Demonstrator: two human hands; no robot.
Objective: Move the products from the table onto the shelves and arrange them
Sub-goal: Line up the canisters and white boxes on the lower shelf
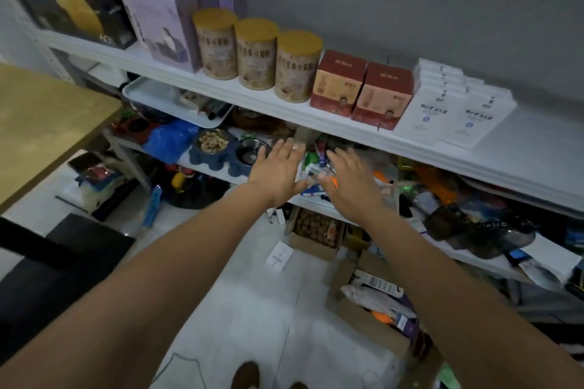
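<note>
Both my arms stretch forward toward the white shelf unit. My left hand [276, 167] and my right hand [350, 180] hover side by side, palms down, fingers spread, holding nothing, in front of the middle shelf's pile of small colourful packets [314, 167]. On the top shelf [240, 95] stand a black box [68, 6], a purple box [158, 16], three gold-lidded canisters [256, 54], two red cartons [361, 88] and stacks of white packs [452, 104]. The wooden table [41, 126] lies at the left, its visible top bare.
The middle shelf also holds a white tray [164, 98], a blue bag [172, 140], blue pet bowls [218, 148] and dark clutter [474, 221] to the right. Open cardboard boxes [366, 303] and loose papers sit on the white floor. A black chair [53, 265] stands at lower left.
</note>
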